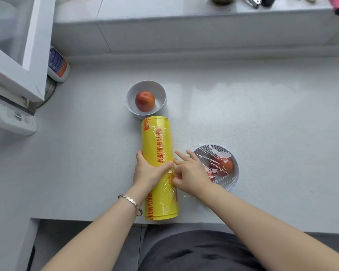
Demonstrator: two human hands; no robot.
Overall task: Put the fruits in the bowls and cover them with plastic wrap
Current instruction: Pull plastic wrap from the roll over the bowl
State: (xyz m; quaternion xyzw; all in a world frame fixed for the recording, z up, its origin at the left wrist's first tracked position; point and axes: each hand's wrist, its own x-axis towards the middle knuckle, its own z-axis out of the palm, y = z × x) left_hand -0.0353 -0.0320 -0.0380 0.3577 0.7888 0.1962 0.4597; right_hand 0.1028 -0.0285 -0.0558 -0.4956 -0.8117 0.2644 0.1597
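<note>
Left hand (151, 170) is gripping the yellow wrap roll (158, 141), which is lying on the counter (262, 124). Just beyond the roll's far end, an apple (145, 101) is sitting in an uncovered white bowl (131, 98). Right hand (191, 174) is pinching film at the roll's right side. Right of the roll, a film-covered bowl (236, 171) is holding fruit (224, 165).

Yellow wrap roll (158, 165) w/ red lettering; white bowls (131, 92) (235, 167); red-orange fruits (145, 101) (223, 165); grey counter (262, 118).

Your yellow roll of plastic wrap (157, 133) is lying flat, its red lettering facing up. Just beyond its far end, an uncovered white bowl (130, 94) is holding one red fruit (145, 101). Just right of its middle, a film-covered bowl (235, 173) is holding red fruits (224, 165).
</note>
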